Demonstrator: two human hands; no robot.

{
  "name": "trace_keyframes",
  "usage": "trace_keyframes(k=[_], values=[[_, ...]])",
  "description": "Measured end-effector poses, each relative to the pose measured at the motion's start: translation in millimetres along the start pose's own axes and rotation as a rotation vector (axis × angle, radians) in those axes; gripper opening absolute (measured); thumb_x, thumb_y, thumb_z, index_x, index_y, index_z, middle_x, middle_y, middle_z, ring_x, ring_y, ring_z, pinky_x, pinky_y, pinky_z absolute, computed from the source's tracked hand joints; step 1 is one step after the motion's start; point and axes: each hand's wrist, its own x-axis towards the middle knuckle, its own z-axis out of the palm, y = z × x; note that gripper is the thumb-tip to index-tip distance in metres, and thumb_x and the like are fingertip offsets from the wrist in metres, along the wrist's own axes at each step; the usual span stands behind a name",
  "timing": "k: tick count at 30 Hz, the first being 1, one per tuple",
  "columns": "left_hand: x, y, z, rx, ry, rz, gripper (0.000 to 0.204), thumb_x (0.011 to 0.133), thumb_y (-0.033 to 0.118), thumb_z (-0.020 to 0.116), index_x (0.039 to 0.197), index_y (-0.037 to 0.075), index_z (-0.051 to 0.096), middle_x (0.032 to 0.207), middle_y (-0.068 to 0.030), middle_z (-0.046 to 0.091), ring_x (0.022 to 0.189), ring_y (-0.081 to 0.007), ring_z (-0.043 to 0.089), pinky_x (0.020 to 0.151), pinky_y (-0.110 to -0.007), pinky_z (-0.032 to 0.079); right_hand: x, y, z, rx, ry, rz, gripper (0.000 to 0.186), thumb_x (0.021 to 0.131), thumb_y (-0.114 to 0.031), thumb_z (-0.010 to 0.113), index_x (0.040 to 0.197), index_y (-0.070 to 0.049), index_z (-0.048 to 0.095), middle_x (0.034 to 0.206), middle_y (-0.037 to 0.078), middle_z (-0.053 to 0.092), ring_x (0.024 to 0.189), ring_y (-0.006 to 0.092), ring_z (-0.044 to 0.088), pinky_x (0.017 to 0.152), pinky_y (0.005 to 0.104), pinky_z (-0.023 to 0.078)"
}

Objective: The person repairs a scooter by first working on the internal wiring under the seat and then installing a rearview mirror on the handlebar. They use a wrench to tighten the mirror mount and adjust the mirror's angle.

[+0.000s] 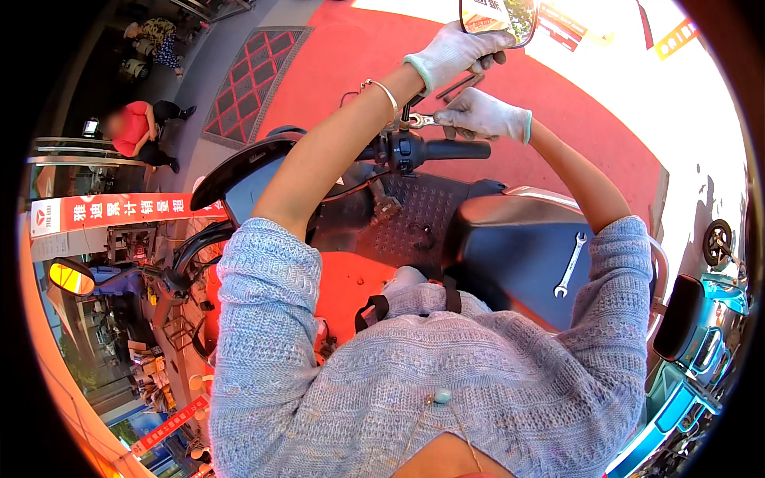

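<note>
My left hand (458, 57), in a pale work glove, is closed around the lower edge of a rear-view mirror (522, 17) at the top of the view. Just below it, my right hand (484, 116), gloved too, grips a wrench (419, 121). That wrench's head sits at the mirror's stem (406, 111), above the switch housing of the handlebar (454, 150); whether it is seated on a nut is too small to tell. A second, double-ended open wrench (570, 265) lies on the dark seat (510, 251) of the scooter.
The scooter's other mirror (73, 277) sticks out at the left. A textured footboard (430, 209) lies between seat and front. Red carpet (366, 72) and a doormat (253, 84) cover the ground. A seated person (139, 131) is at far left; a turquoise scooter (709, 342) stands right.
</note>
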Motion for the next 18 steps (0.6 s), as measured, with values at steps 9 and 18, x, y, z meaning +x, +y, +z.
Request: trace_keyframes(k=[9,18], values=[[4,0,0,-0.038,0.037,-0.017,0.032,0.076,0.027,0.076,0.092,0.003,0.063,0.074,-0.0044,0.063,0.056,-0.0062,0.052,0.046,-0.02,0.044,24,8,1,0.116,-0.103,-0.056,0.048,0.089,-0.048,0.054,0.074,-0.004,0.065,0.052,-0.001,0.049,0.04,0.0069,0.039,0.034,0.0247,0.029],[-1,5,6,0.0,0.128,0.016,0.032,0.072,0.024,0.078,0.093,0.003,0.065,0.069,-0.0043,0.064,0.053,-0.0071,0.053,0.047,-0.021,0.044,9,3,42,-0.131,0.399,-0.104,0.039,0.09,-0.039,0.051,0.092,-0.002,0.064,0.083,0.019,0.064,0.085,0.0334,0.061,0.076,0.0429,0.046]])
